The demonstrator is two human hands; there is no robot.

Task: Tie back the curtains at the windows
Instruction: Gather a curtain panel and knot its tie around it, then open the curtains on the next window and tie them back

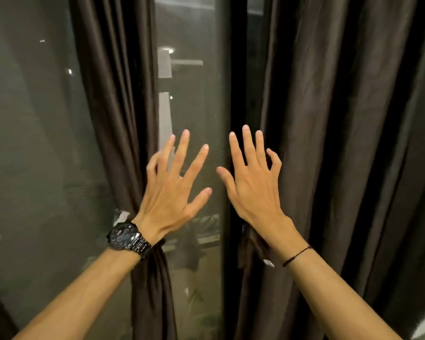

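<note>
Dark brown left curtain [118, 94] hangs in tight folds, cinched narrow just behind the wrist, left of the window pane [194, 94]. Right curtain [329, 119] falls in loose, wide pleats on the pane's other side. Left hand [172, 192] and right hand [253, 187] are both raised before the glass, fingers splayed, holding nothing.

The left curtain [118, 94] and right curtain [329, 119] hang before the window [194, 106].
</note>
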